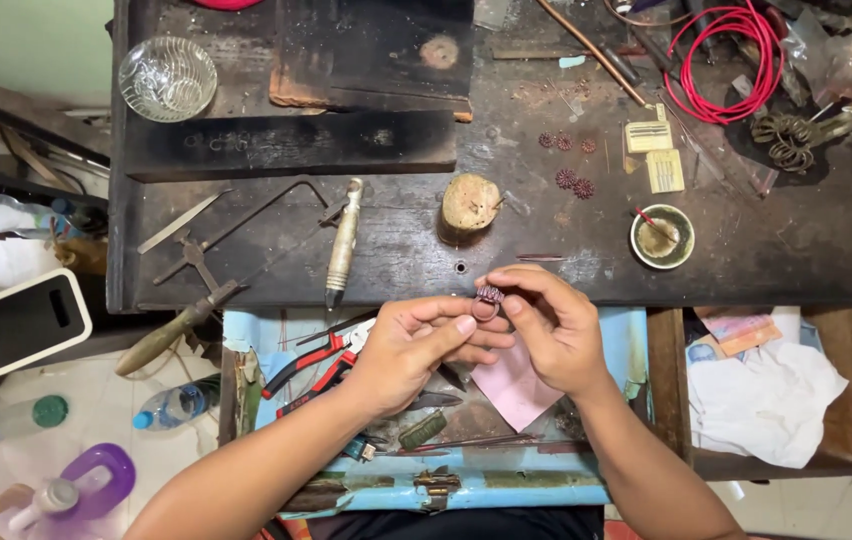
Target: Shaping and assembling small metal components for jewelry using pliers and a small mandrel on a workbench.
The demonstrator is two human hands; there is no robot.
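Both hands meet over the front edge of a dark, worn workbench point(546, 250). My left hand point(416, 345) and my right hand point(551, 325) pinch a small ring with a reddish beaded top point(488, 298) between thumbs and fingertips. Below the hands lies an open blue drawer point(446, 485) holding red-handled pliers point(311, 365), a pink paper sheet point(516, 390) and small tools.
On the bench lie a jeweller's saw point(246, 225), a wooden-handled tool point(343, 245), a wooden stump point(470, 203), small reddish beaded pieces point(574, 182), a small paste dish point(662, 237), a glass bowl point(167, 78) and red wire coil point(726, 60). Bottles stand on the floor at left.
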